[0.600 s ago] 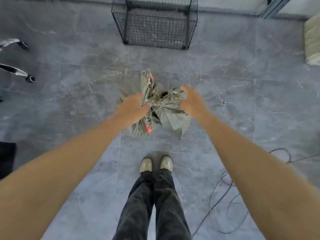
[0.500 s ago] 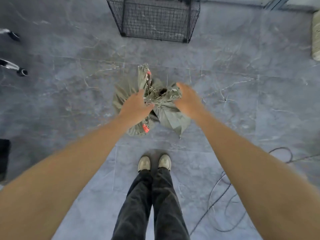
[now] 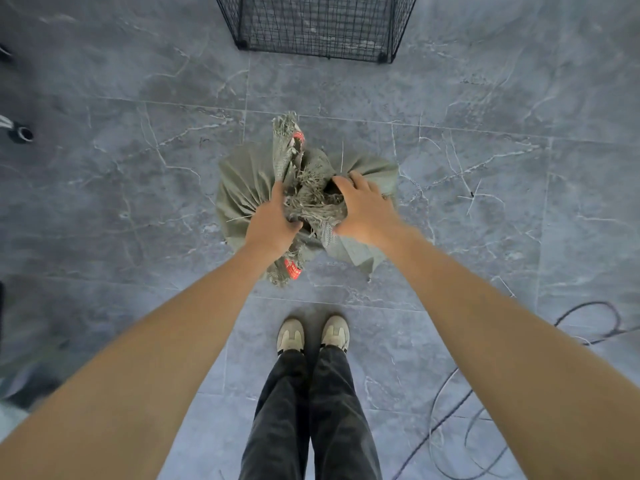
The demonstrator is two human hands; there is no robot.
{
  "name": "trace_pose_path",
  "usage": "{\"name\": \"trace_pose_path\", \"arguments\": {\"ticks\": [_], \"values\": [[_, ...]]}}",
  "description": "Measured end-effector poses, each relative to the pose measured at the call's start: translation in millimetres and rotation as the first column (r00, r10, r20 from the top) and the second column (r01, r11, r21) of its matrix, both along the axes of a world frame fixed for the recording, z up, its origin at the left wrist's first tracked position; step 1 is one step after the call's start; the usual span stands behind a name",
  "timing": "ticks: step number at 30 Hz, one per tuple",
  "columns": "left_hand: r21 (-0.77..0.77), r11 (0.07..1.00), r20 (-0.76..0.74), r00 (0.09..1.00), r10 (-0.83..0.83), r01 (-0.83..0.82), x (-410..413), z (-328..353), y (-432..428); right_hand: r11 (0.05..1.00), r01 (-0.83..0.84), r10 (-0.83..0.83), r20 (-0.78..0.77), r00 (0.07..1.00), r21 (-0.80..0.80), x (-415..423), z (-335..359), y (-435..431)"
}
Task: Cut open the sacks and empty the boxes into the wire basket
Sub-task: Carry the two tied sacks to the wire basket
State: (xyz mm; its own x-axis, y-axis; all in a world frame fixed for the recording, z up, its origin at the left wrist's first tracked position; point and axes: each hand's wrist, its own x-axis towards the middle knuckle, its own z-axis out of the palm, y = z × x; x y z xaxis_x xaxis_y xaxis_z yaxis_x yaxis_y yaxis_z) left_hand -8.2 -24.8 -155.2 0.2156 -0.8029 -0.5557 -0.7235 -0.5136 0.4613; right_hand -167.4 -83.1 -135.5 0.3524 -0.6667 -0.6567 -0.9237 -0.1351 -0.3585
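Early stage: left hand (image 3: 273, 220) and right hand (image 3: 363, 206) both clutch the frayed mouth of the sack (image 3: 242, 181), near the wire basket (image 3: 311, 29), whose visible part holds nothing yet

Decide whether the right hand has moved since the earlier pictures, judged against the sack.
Yes. The right hand has moved left, from beside the sack onto its frayed mouth.

Grey veined floor tiles (image 3: 104, 202), dark loose cable (image 3: 434, 433), black caster (image 3: 21, 135) far left
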Motion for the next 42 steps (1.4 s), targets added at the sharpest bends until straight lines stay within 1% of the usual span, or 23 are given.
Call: {"name": "trace_pose_path", "arguments": {"ticks": [4, 6, 8, 11, 14, 17, 22, 26, 28, 32, 35, 37, 39, 42], "values": [[-0.128, 0.992, -0.037, 0.999, -0.026, 0.021, -9.0, -1.9, -2.0, 0.989, 0.023, -0.019, 0.024, 1.0, -0.148, 2.3, -8.7, 6.0], [-0.167, 0.986, -0.027, 0.999, -0.019, 0.014, -10.3, -1.5, -0.2, 0.979, 0.083, -0.071, 0.069, 0.995, -0.188, 4.8, -11.8, 8.0], [-0.18, 0.983, -0.012, 1.0, 0.025, -0.027, -7.8, 2.2, 2.5, 0.963, 0.219, -0.201, 0.126, 0.972, -0.156, 8.3, -9.0, 10.7], [-0.197, 0.97, 0.003, 0.989, 0.149, -0.145, 2.7, 11.1, 10.3, 0.883, 0.459, -0.436, 0.193, 0.879, -0.096, 11.4, 3.5, 11.5], [-0.207, 0.947, -0.022, 0.968, 0.249, -0.248, 18.5, 29.5, 18.0, 0.823, 0.561, -0.536, 0.207, 0.818, -0.089, 8.5, 20.7, 13.5], [-0.224, 0.913, 0.01, 0.936, 0.352, -0.341, 35.9, 55.2, 15.1, 0.76, 0.641, -0.616, 0.194, 0.763, -0.111, -1.8, 41.2, 16.2], [-0.254, 0.879, 0.004, 0.908, 0.419, -0.404, 49.5, 105.1, 11.3, 0.689, 0.711, -0.689, 0.174, 0.703, -0.144, -21.7, 89.6, 24.0], [-0.268, 0.865, -0.005, 0.898, 0.439, -0.425, 57.2, 149.4, 18.9, 0.603, 0.784, -0.766, 0.168, 0.62, -0.147, -29.6, 138.7, 27.7], [-0.28, 0.863, -0.001, 0.899, 0.439, -0.421, 63.6, 169.1, 23.2, 0.572, 0.805, -0.786, 0.177, 0.593, -0.157, -32.8, 161.9, 29.5], [-0.329, 0.858, 0.013, 0.907, 0.422, -0.394, 72.9, 206.3, 25.0, 0.563, 0.805, -0.78, 0.201, 0.592, -0.187, -41.3, 203.8, 32.3], [-0.345, 0.873, 0.036, 0.925, 0.379, -0.344, 74.7, 234.4, 23.3, 0.538, 0.824, -0.793, 0.227, 0.566, -0.176, -45.8, 232.7, 31.5], [-0.347, 0.884, 0.048, 0.936, 0.349, -0.312, 74.6, 249.3, 20.7, 0.537, 0.825, -0.79, 0.237, 0.565, -0.178, -47.0, 249.9, 29.3], [-0.343, 0.885, 0.044, 0.935, 0.351, -0.316, 75.2, 260.7, 16.8, 0.549, 0.815, -0.778, 0.242, 0.58, -0.188, -46.7, 264.1, 25.2], [-0.35, 0.882, 0.042, 0.935, 0.352, -0.316, 75.1, 275.5, 7.4, 0.543, 0.819, -0.78, 0.248, 0.574, -0.186, -47.3, 279.4, 17.6]]}}
